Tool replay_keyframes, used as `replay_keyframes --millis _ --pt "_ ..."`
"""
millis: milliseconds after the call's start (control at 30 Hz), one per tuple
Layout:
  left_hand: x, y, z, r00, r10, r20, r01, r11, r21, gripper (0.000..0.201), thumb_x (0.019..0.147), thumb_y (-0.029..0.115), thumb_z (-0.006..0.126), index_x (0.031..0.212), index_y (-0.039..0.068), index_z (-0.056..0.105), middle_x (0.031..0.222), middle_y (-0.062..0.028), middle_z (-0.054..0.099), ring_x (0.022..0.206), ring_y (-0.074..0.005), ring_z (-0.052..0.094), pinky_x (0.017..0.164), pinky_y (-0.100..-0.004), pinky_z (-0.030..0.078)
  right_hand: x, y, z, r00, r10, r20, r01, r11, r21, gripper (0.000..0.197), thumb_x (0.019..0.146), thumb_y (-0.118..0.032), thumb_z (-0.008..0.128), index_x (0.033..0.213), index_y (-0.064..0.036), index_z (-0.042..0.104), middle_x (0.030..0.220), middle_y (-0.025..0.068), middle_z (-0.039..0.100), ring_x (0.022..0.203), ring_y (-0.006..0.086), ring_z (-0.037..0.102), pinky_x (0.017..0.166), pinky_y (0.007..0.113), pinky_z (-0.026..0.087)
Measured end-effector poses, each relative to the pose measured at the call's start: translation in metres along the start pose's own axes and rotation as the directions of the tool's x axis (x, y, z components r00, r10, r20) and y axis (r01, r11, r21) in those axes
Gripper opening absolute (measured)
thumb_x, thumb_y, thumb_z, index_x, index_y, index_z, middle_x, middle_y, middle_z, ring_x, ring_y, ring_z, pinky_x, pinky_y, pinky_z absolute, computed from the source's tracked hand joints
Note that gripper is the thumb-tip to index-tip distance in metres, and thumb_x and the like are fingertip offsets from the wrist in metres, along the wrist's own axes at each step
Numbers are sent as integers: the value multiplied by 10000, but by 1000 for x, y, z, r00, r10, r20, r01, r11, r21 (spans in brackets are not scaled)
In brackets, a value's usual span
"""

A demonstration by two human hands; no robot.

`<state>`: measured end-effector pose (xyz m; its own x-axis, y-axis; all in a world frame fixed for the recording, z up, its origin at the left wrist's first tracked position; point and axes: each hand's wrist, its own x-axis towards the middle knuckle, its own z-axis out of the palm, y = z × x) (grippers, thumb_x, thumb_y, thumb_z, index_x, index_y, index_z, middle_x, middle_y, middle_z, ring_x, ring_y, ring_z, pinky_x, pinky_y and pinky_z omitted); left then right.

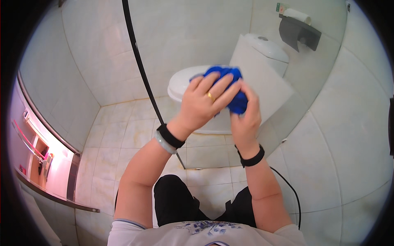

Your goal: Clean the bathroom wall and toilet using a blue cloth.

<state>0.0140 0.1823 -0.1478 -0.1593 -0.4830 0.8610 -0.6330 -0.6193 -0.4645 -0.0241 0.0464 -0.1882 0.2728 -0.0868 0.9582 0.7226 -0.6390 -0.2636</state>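
Note:
A bunched bright blue cloth (240, 102) is held up in front of me between both hands. My left hand (203, 100), with a gold ring and a black band and pale bangle at the wrist, lies over the cloth's near side with its fingers curled on it. From the right, my right hand (247, 117) grips the same cloth, its fingers meeting those of the left. A black band circles this wrist too. Part of the cloth is hidden under the fingers, and the hands are slightly blurred.
Beyond my hands stands a white toilet (180, 82) with its lid down. A black upright strip (141, 65) runs to the tiled floor (111, 135). A grey paper holder (299, 33) hangs on the right wall. A black cable (293, 190) curves by my right arm; a lit doorway is left.

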Motion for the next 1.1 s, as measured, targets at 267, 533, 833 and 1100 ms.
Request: replay_keyframes --millis 267,533,833,1100 --pt "29 -9 45 969 -154 -194 162 986 26 284 753 74 596 1032 88 543 1219 -97 513 1156 -318 478 947 -451 382 35 13 6 995 -100 -21 99 995 -20 586 703 142 496 1265 -17 444 1318 186 421 1195 356 418 953 409 392" --pt "-67 38 52 964 -194 181 210 975 -77 670 732 245 674 1319 99 385 1406 -171 313 1308 -404 267 988 -529 301 -35 41 2 989 -52 136 77 980 -186 409 815 32 452 1222 12 486 1323 176 430 1216 339 411 1000 420 329" --pt "-144 66 48 853 55 519 -48 998 -27 555 804 179 563 1337 142 414 1408 -123 337 1321 -342 278 1047 -497 246 -139 60 3 947 155 281 -100 975 -199 510 766 71 487 1269 24 420 1358 208 365 1251 381 355 1020 439 313" --pt "-113 64 52 880 16 474 -36 999 33 489 822 137 478 1301 43 453 1400 -125 373 1329 -309 296 1095 -509 85 -122 42 -7 938 243 245 -229 970 -86 556 788 49 515 1323 34 362 1394 201 321 1269 369 339 1030 431 309"
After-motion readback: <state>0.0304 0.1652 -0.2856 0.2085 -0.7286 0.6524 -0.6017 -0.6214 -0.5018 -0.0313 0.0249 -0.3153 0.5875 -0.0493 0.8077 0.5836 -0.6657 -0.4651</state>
